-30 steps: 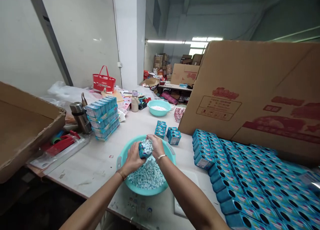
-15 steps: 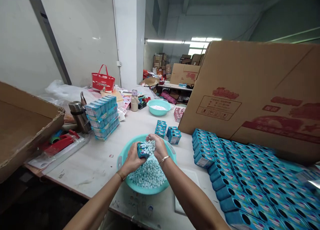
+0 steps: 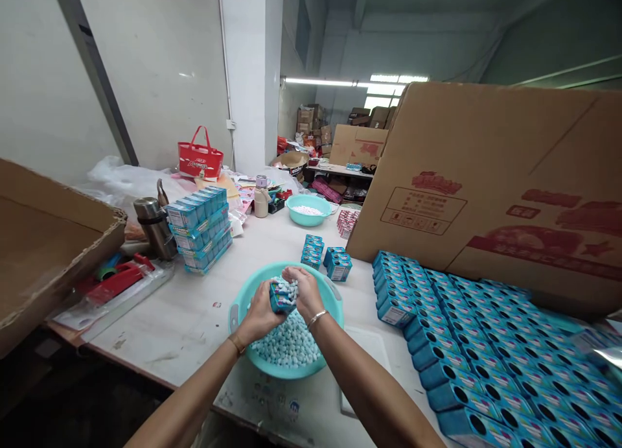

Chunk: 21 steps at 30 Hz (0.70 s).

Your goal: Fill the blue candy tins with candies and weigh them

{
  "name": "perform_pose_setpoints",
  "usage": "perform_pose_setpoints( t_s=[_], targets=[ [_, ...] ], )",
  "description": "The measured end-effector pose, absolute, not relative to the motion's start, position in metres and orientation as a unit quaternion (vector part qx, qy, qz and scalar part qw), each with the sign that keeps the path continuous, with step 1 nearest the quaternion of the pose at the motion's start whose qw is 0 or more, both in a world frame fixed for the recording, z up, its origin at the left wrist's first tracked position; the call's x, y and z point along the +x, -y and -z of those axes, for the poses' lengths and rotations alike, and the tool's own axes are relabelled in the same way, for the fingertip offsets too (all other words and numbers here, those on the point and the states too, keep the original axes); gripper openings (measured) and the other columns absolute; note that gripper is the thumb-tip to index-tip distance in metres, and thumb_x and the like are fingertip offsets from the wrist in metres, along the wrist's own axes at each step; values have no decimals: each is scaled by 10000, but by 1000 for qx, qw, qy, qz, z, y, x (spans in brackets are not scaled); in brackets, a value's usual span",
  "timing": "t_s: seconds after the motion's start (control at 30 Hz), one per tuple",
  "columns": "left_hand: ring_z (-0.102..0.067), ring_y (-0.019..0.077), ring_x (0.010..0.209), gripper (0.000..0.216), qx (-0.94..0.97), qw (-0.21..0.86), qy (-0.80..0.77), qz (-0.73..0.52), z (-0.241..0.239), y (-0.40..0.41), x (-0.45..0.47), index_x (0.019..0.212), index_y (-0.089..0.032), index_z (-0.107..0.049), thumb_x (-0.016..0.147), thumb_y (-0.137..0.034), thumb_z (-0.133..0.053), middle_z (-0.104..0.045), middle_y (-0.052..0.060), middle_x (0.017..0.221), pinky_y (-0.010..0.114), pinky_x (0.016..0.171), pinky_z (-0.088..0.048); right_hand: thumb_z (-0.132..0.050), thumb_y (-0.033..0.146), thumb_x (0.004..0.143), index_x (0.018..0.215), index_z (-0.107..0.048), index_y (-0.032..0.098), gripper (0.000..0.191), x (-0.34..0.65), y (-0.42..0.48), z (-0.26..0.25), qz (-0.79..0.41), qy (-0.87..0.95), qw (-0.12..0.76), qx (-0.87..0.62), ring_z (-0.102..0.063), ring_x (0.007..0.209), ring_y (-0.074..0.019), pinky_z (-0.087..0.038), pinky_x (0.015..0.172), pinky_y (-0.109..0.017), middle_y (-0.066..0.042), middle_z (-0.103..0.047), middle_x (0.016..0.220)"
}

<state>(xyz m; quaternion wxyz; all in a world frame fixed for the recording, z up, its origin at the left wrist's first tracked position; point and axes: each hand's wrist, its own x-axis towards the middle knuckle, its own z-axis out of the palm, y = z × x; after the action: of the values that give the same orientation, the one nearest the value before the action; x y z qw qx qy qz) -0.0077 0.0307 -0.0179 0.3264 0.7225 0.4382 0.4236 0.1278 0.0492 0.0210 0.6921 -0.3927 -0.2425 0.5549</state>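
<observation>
1. Teal plastic basin [image 3: 236, 308] sits on our white table [image 3: 184, 318], right in front of us, full of pale blue-white candy pellets [image 3: 286, 344].
2. Our left hand [image 3: 260, 312] is clenched around a small blue box [image 3: 279, 299], held over the basin, open end up, pellets heaped on top.
3. Our right hand [image 3: 304, 292] is cupped against the box's far side, fingers curled over loose pellets and touching the box; both hands meet above the basin's middle.
4. Thin bracelets on both wrists.
5. Right of the basin, rows of open blue boxes [image 3: 486, 357] lie packed side by side, round holes facing us.
6. Behind those rows, a big brown carton [image 3: 495, 176] with red print leans up.
7. Past the basin, a few closed small boxes [image 3: 325, 257] stand in two little groups.
8. Farther back, a second teal bowl [image 3: 308, 209] holds white pellets.
9. Left side: a stack of blue boxes [image 3: 199, 227], a steel flask [image 3: 153, 224] just beside it, a red tape dispenser [image 3: 121, 279] nearer the edge.
10. Red basket [image 3: 201, 156] stands by the wall; another brown carton [image 3: 48, 253] fills the far left.
</observation>
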Motion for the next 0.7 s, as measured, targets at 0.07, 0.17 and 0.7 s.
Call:
perform_pose_setpoints(
  t_s=[0.07,0.17,0.7],
  targets=[
    [-550,283,1134,699,732,310,-436,-423,19,-32,-9,1227,-184,-455,587,-164,-733,-560,86,1188,422,979,-434,-742,309,611,666,-671,182,155,126,-46,-21,-538,263,696,-396,-651,777,-189,-488,834,-321,-28,-703,708],
    [-554,286,1131,710,737,301,-435,-421,24,-33,-9,1234,-191,-438,589,-168,-733,-561,82,1183,431,977,-440,-725,318,637,679,-684,177,153,124,-41,-18,-516,295,694,-407,-637,777,-185,-476,810,-309,-28,-702,720],
    [-580,400,1069,530,848,159,-505,-7,-3,-49,4,1009,-130,-597,492,-118,-707,-624,192,1114,470,895,-449,-616,332,817,1195,-650,146,424,195,-54,47,-366,490,375,-697,-434,1312,-339,-281,1102,-463,-170,-574,1326]
  ],
)
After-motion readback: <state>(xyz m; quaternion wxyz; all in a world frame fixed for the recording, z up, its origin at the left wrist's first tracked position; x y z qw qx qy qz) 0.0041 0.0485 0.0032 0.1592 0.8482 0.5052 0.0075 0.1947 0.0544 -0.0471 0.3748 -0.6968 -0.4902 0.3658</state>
